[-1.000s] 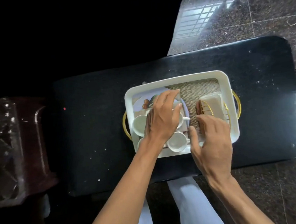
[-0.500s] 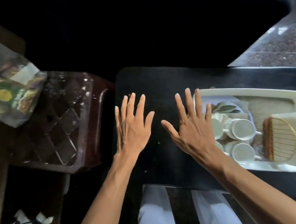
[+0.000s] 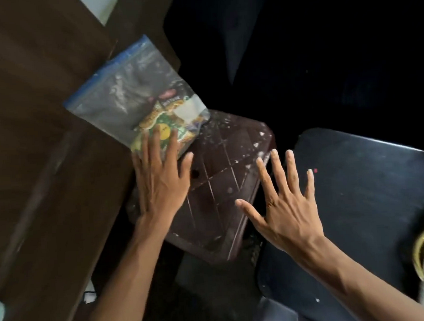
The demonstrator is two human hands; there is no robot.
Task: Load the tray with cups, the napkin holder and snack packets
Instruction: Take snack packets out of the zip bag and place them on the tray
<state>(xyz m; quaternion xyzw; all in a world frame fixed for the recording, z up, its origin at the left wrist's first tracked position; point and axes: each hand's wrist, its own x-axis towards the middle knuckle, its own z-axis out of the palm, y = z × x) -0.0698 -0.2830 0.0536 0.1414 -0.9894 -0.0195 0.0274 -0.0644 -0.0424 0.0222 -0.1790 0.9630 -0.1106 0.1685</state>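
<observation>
A clear zip bag [image 3: 137, 95] with a blue seal holds green and yellow snack packets [image 3: 164, 132]. It lies half on a brown wooden surface and half on a dark red plastic stool [image 3: 221, 164]. My left hand [image 3: 160, 178] is flat with straight fingers, its fingertips over the bag's lower end. My right hand [image 3: 287, 205] is spread open above the gap between the stool and the black table [image 3: 371, 187], holding nothing. Only a blurred corner of the white tray with its gold handle [image 3: 422, 254] shows at the right edge; cups and napkin holder are out of view.
A brown wooden surface [image 3: 38, 146] fills the left side. The stool stands between it and the black table. Dark floor and a dark seat lie behind. My white-clad legs show at the bottom edge.
My view has swung left, away from the tray. Both hands left the tray and moved left with fingers spread; the left hand now reaches the snack bag.
</observation>
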